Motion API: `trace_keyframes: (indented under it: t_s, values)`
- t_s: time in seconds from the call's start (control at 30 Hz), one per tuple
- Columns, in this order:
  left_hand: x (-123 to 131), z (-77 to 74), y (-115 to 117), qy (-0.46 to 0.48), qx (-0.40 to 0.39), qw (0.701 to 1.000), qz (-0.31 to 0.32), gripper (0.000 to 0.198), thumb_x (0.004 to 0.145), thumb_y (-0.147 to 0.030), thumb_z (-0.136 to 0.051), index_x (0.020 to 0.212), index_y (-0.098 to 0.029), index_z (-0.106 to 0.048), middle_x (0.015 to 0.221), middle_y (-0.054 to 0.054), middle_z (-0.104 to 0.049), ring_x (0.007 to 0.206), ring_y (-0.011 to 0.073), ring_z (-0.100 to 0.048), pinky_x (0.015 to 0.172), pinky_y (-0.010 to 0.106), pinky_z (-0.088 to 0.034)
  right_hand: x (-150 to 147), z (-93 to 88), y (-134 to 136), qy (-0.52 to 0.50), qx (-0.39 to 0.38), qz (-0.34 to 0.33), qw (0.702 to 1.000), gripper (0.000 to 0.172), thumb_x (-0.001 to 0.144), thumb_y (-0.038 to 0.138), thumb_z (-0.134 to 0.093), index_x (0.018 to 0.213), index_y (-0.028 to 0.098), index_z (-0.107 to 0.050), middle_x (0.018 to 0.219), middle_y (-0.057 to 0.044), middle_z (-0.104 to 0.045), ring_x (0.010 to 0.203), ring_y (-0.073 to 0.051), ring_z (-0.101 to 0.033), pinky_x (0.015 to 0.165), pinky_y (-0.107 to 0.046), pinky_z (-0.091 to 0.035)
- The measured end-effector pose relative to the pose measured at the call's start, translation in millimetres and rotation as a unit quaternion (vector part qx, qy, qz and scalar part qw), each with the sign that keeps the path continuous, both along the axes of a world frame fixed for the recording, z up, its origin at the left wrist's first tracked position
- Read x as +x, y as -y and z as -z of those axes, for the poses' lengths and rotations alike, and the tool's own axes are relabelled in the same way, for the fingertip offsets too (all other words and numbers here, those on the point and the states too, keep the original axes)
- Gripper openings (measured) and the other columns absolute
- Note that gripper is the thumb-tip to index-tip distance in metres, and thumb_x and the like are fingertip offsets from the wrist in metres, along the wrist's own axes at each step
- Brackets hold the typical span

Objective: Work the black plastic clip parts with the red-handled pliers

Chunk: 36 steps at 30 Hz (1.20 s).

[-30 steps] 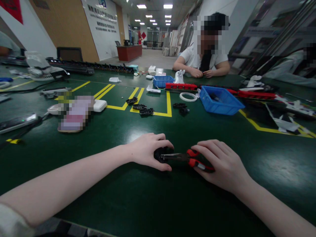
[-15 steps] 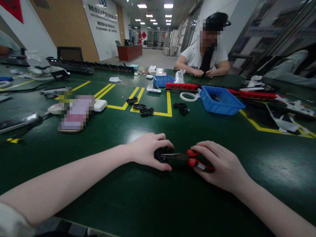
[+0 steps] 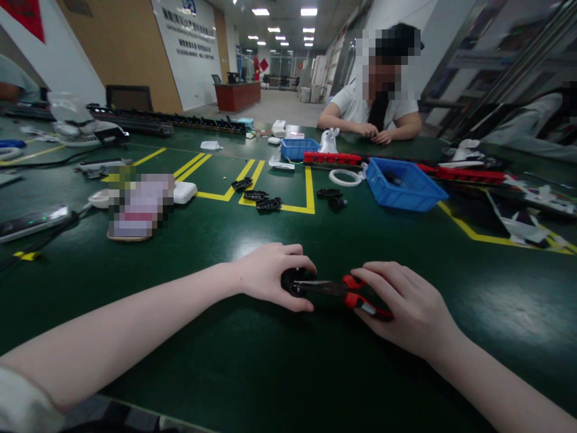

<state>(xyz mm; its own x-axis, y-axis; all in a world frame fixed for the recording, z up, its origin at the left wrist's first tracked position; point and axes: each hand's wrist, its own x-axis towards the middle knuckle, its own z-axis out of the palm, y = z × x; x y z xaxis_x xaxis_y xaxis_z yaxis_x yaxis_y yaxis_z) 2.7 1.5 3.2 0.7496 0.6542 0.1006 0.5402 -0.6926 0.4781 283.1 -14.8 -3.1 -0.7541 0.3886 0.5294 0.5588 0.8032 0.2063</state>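
My left hand (image 3: pixel 277 273) is closed around a small round black part (image 3: pixel 291 281), thumb on the near side and fingers on the far side. Red-handled long-nose pliers (image 3: pixel 322 287) are gripped in my right hand (image 3: pixel 406 304). Their tips touch the black part and point left into it; whether the jaws pinch anything is too small to tell. Beyond my hands, several black plastic parts (image 3: pixel 269 204) lie on the green table (image 3: pixel 216 355), with a small black piece (image 3: pixel 337 204) farther right.
A blue bin (image 3: pixel 406 186) with dark parts stands beyond my right hand, beside a white ring (image 3: pixel 345 177) and red strips (image 3: pixel 332 159). To the left lie a phone (image 3: pixel 142 207) and a white case (image 3: pixel 184 193). Another person (image 3: pixel 374 108) sits across the table.
My right hand and the pliers' handles have shifted very slightly down and right. My left hand keeps its hold on the black part. The person opposite has moved their hands a little.
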Motion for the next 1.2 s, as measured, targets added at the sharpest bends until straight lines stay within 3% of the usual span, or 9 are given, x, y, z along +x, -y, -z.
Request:
trace_keyframes:
  t_s: [0.57,0.87,1.2]
  values:
    - [1.0,2.1,-0.4,0.006,-0.004,1.0,-0.013,0.056,0.077,-0.062,-0.066,0.116,-0.023,-0.061,0.102,0.004,-0.059,0.088,0.0217,-0.061,0.071,0.03,-0.046,0.8,4.5,-4.2,-0.054,-0.126,0.002,0.991,0.031,0.078,0.026,-0.062,0.108,0.019,-0.06,0.101,-0.009,-0.066,0.082,-0.02,-0.065,0.068,-0.033,-0.056]
    - [-0.4,0.8,-0.9,0.023,-0.021,1.0,-0.005,0.054,0.076,-0.062,-0.067,0.114,-0.023,-0.063,0.101,0.004,-0.06,0.088,0.0213,-0.061,0.073,0.03,-0.045,0.1,2.6,-1.3,-0.027,-0.05,-0.007,0.998,0.031,0.081,0.023,-0.061,0.111,0.016,-0.059,0.101,-0.012,-0.065,0.083,-0.022,-0.064,0.067,-0.035,-0.055]
    - [0.8,1.1,-0.5,0.019,-0.023,0.999,-0.016,0.064,0.071,-0.066,-0.071,0.118,-0.024,-0.059,0.108,0.005,-0.059,0.093,0.0235,-0.06,0.075,0.031,-0.046,1.2,-1.7,-5.6,-0.035,-0.07,0.007,0.997,0.033,0.079,0.026,-0.063,0.11,0.017,-0.06,0.102,-0.011,-0.066,0.086,-0.024,-0.065,0.07,-0.036,-0.055]
